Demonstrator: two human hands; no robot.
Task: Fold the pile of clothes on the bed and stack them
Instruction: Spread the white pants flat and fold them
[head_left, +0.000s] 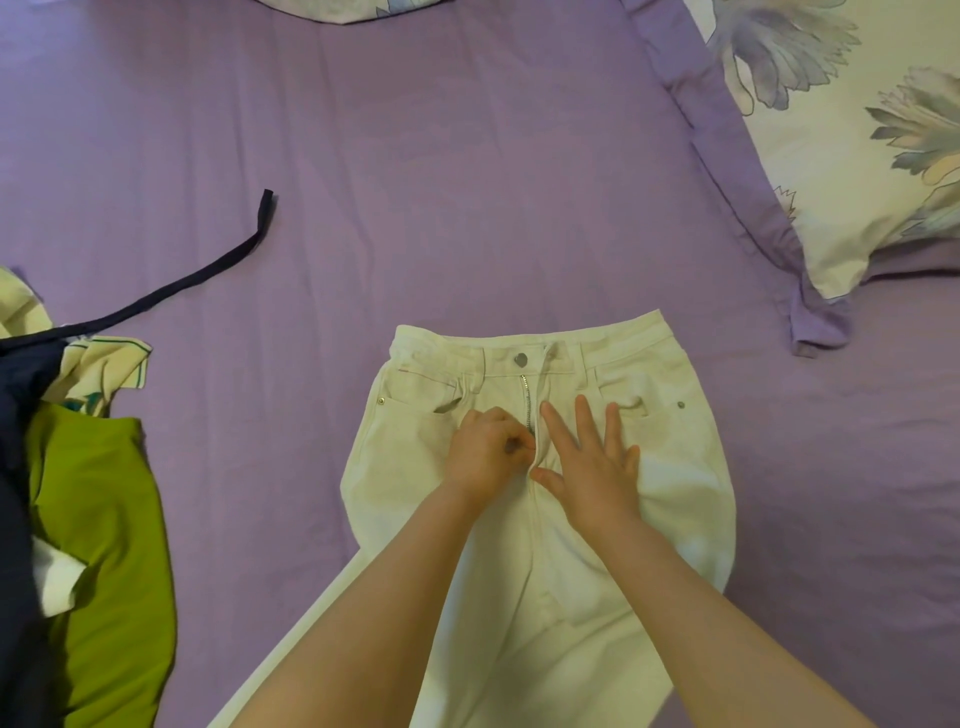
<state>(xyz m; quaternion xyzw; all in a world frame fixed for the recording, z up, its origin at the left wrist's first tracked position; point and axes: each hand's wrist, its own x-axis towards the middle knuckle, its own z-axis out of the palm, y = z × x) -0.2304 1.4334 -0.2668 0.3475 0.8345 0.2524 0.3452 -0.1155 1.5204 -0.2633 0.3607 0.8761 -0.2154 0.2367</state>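
While the cream trousers (540, 519) lie front-up on the purple bedsheet (467, 182), waistband away from me and legs running toward me, my left hand (488, 452) pinches at the zip (526, 400) of the open fly, fingers curled tight on it. My right hand (592, 467) lies flat on the trousers just right of the zip, fingers straight and spread, holding nothing. Left of the trousers, at the sheet's edge, sits the pile of clothes (62, 493): a green garment (109, 545), a dark navy one (15, 493) and a cream printed piece (98, 369). A dark strap (208, 275) trails from that pile across the sheet. Beyond and right of the trousers rests a floral pillow (857, 156) with a purple border.
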